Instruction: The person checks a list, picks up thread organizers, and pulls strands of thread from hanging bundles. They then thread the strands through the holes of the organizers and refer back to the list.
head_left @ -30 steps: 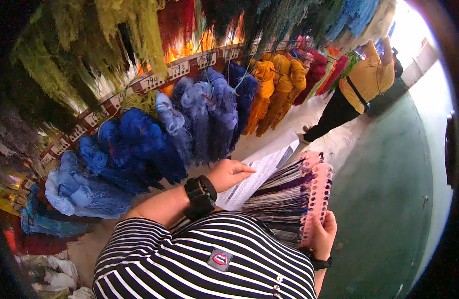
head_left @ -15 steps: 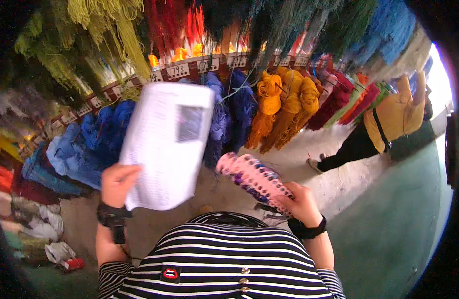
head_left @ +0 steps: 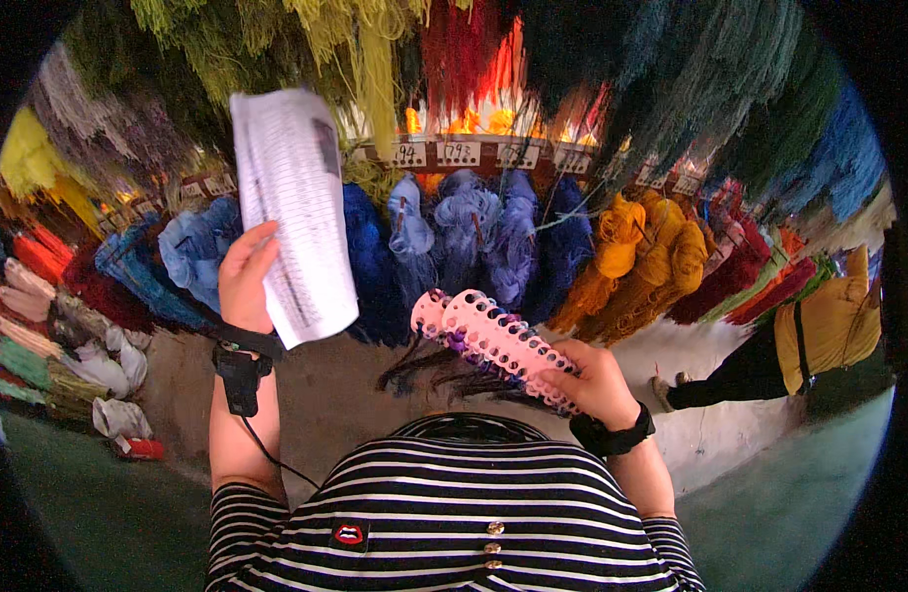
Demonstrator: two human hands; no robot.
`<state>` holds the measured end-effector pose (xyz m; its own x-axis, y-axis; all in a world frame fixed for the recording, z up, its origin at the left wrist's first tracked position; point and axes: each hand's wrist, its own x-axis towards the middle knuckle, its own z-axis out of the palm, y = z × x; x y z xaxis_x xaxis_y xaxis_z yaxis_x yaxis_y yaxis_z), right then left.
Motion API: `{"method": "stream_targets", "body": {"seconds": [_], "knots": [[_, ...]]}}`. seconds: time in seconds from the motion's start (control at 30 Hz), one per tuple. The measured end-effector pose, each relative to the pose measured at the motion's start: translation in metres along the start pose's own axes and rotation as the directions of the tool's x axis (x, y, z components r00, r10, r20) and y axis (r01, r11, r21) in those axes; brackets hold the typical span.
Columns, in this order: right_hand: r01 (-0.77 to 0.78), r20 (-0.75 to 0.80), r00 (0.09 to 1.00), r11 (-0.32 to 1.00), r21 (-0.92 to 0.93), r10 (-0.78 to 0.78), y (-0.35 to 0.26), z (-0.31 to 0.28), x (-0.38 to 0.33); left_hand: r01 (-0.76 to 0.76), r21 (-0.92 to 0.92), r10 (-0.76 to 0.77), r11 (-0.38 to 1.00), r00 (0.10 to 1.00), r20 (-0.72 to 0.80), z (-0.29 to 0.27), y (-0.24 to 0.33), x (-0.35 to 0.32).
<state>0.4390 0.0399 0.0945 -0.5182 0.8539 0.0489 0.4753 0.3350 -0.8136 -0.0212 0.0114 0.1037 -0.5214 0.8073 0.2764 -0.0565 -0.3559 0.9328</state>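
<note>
My left hand [head_left: 245, 278] grips a printed paper sheet [head_left: 292, 212] by its lower edge and lifts it upright, print toward me, seemingly so I can read it against the yarn; my right hand [head_left: 594, 380] is closed around one end of a pink perforated sample card [head_left: 493, 345], tilted so its dark yarn tufts [head_left: 444, 375] hang free below. Just beyond both hands, blue skeins [head_left: 464, 237] and orange skeins [head_left: 651, 257] hang from a tagged rail [head_left: 473, 153]; a person in a yellow top [head_left: 829, 326] stands well off to my right.
</note>
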Motion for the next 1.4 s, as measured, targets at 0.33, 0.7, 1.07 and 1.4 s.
{"method": "stream_targets", "body": {"seconds": [0.33, 0.7, 1.07, 1.4], "knots": [[-0.137, 0.029, 0.991, 0.973, 0.185, 0.134, 0.003, -0.003, 0.022, 0.036, 0.218, -0.046, 0.975, 0.998, 0.042, 0.031, -0.040, 0.091], [-0.109, -0.053, 0.991, 0.977, 0.182, 0.120, 0.051, -0.006, 0.036, 0.268, 0.119, -0.256, 0.956, 0.961, -0.106, 0.046, -0.030, 0.071], [-0.072, 0.124, 0.992, 0.828, 0.556, 0.003, 0.078, -0.012, 0.048, 0.448, 0.028, -0.433, 0.893, 0.843, 0.321, 0.143, -0.044, -0.078], [-0.045, 0.126, 0.992, 0.964, 0.261, 0.012, 0.109, -0.013, 0.052, 0.429, 0.062, -0.434, 0.901, 0.893, 0.123, 0.186, -0.076, -0.097]]}}
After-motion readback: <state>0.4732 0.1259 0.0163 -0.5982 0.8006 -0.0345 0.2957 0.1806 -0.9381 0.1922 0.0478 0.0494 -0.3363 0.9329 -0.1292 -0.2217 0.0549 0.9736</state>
